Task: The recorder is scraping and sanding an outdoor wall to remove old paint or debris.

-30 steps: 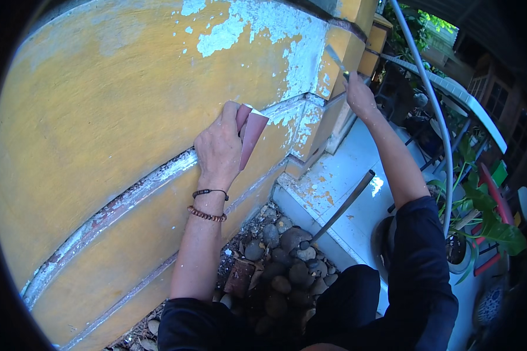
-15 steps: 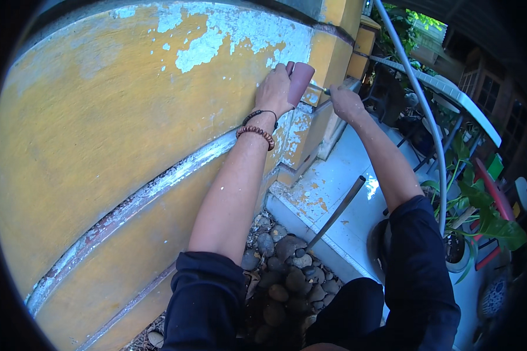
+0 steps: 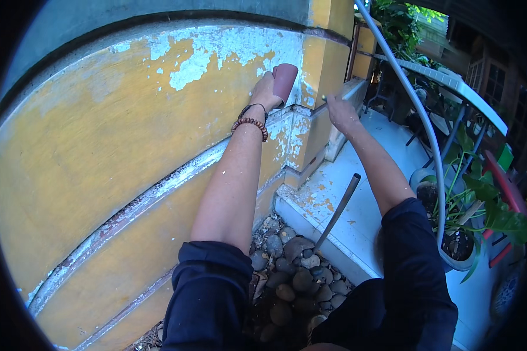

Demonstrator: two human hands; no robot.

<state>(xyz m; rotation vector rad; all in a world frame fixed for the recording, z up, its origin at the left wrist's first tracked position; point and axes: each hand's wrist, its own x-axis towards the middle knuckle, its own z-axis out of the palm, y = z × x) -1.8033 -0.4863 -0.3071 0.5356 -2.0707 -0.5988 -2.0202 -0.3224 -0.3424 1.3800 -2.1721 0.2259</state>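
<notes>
Sandpaper [image 3: 285,82] is leaving the ledge [image 3: 173,179] for peeling paint [image 3: 240,48]; our left fingers [image 3: 267,79] are gripping it, our right fingers [image 3: 332,103] a scraper [image 3: 324,98].

Sandpaper [image 3: 284,82]: dull red, curled, in left hand [image 3: 264,92], close at yellow wall [image 3: 129,117]; wall paint peeled in pale patches. Scraper [image 3: 324,98]: in right hand [image 3: 342,113], mostly hidden, tilt hard to tell.
</notes>
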